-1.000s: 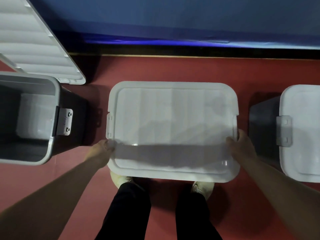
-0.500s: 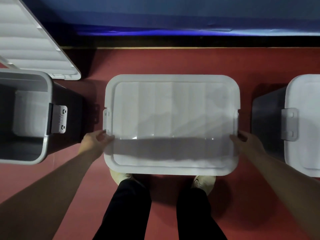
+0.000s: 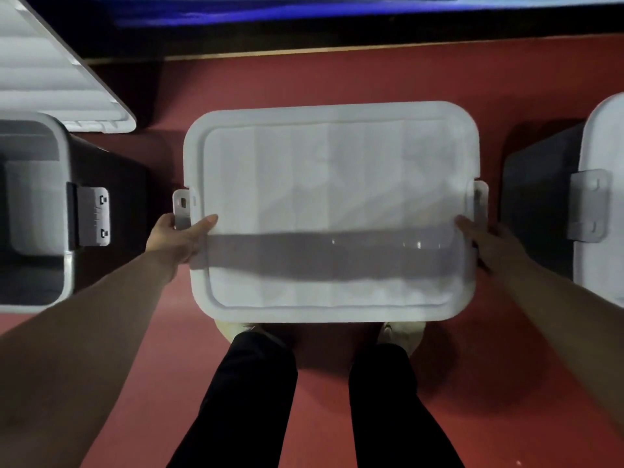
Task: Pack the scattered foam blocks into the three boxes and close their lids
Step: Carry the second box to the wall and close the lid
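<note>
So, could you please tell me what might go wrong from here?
1. The left hand and right hand grip the lid right beside its latches; a snapping latch could pinch a finger.
2. The left box stands open, with the loose lid leaning behind it; that lid could slide down, or the box could be forgotten.

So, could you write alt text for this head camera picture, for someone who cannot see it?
Seen from above, a person's left hand and right hand grip the short sides of a central white lid. An open grey box stands to the left and a lidded box to the right, on a red floor.
</note>
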